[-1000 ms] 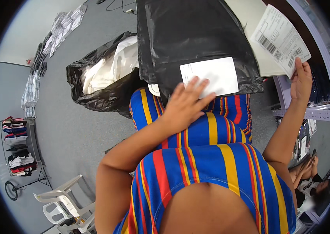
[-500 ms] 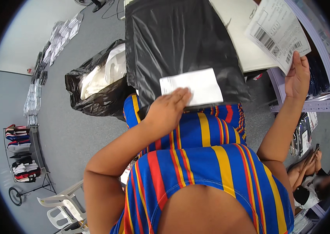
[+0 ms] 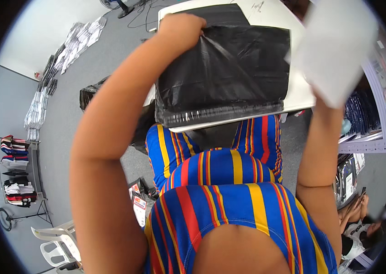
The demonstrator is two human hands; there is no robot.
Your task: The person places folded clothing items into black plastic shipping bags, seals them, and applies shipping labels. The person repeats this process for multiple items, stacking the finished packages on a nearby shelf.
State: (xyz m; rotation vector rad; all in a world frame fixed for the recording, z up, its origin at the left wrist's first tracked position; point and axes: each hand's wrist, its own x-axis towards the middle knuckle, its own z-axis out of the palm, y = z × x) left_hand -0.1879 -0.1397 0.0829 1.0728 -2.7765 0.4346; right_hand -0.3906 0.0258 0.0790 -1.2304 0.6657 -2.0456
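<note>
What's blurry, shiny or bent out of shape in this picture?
Head view: the white sheet in the right hand is heavily blurred; same view, glare streaks the black plastic bag; same view, the pale purple shelf bends near the picture's rim.

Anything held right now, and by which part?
Left hand: black plastic bag, by its far edge, toward the left. Right hand: blurred white sheet, by its near end.

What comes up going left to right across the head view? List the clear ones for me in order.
Folded clothes → black plastic bag on the floor → black plastic package → white sheet.
</note>
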